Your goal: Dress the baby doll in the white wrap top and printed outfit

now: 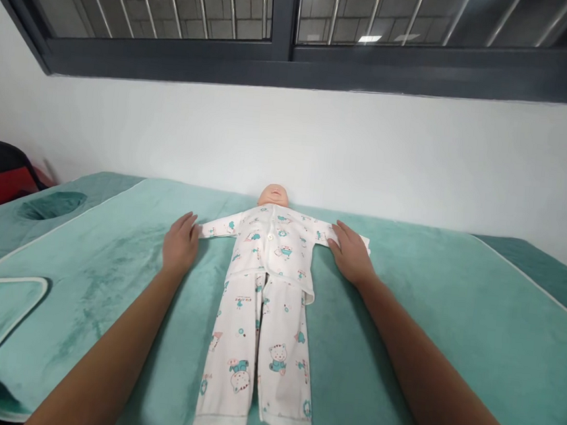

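Observation:
A baby doll (274, 196) lies on its back on a green padded cover, its head toward the wall and its arms spread sideways. It wears a white buttoned pajama top (280, 252) with small animal prints. Matching pajama pants (279, 344) stretch straight down from the top's hem. My left hand (180, 240) rests flat at the cuff of the sleeve on the left, its fingertips touching or nearly touching it. Across the other sleeve, near its cuff, my right hand (352, 251) lies with fingers extended. Whether the doll's hands are inside the sleeves is hidden.
The green plush cover (433, 318) spans the bed, with a round face hole (53, 205) at the left. A folded cover edge (4, 281) hangs lower left. Behind stand a white wall (319, 143) and a dark window frame (281, 60). A red and black item (3, 178) sits far left.

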The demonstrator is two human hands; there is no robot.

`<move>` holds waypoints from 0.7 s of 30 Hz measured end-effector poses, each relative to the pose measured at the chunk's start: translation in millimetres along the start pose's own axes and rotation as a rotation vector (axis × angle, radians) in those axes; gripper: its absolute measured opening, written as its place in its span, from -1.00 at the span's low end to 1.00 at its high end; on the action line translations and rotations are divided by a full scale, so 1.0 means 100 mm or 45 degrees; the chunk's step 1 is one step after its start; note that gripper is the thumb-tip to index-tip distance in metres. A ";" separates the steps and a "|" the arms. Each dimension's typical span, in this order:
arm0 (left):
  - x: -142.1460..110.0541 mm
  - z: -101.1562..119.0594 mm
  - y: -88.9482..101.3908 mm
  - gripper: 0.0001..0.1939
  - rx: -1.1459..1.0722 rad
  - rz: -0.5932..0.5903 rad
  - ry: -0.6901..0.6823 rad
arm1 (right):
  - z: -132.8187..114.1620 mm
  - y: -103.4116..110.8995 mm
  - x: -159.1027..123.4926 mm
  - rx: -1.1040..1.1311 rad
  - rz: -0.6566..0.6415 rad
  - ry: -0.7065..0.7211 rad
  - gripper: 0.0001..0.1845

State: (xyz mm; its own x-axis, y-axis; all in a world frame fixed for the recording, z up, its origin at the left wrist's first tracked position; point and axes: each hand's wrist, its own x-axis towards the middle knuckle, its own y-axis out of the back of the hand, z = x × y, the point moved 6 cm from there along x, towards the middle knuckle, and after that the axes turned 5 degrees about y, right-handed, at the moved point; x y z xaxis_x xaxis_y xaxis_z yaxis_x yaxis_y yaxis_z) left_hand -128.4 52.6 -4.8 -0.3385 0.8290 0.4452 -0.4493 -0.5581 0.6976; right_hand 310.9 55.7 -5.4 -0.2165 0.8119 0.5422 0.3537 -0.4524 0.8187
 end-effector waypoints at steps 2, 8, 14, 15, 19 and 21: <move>-0.01 0.03 -0.10 -0.55 0.110 -0.134 -0.062 | 0.03 -0.07 -0.01 -0.016 -0.063 -0.039 -0.46; -0.06 -0.03 -0.18 -0.49 0.225 -0.252 -0.017 | 0.22 -0.06 -0.14 -0.113 -0.233 -0.230 -0.49; -0.24 0.24 0.02 -0.52 0.093 -0.125 -0.063 | -0.11 0.28 -0.22 -0.087 0.015 -0.291 -0.51; -0.29 0.30 0.04 -0.54 -0.006 -0.132 -0.053 | -0.21 0.30 -0.23 0.027 0.054 -0.323 -0.53; -0.52 0.55 -0.04 -0.49 -0.281 -0.312 0.048 | -0.54 0.11 -0.28 0.510 -0.058 -0.575 -0.46; -0.64 0.66 -0.09 -0.45 -0.331 -0.400 0.050 | -0.62 -0.01 -0.30 0.714 -0.122 -0.674 -0.42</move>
State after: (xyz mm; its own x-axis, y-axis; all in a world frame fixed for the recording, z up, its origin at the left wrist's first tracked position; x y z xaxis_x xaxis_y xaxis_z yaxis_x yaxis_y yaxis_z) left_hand -47.8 6.9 -2.6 -0.1806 0.9613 0.2081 -0.7280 -0.2729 0.6289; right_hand 260.3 9.0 -11.0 0.1441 0.9699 0.1962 0.7935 -0.2317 0.5627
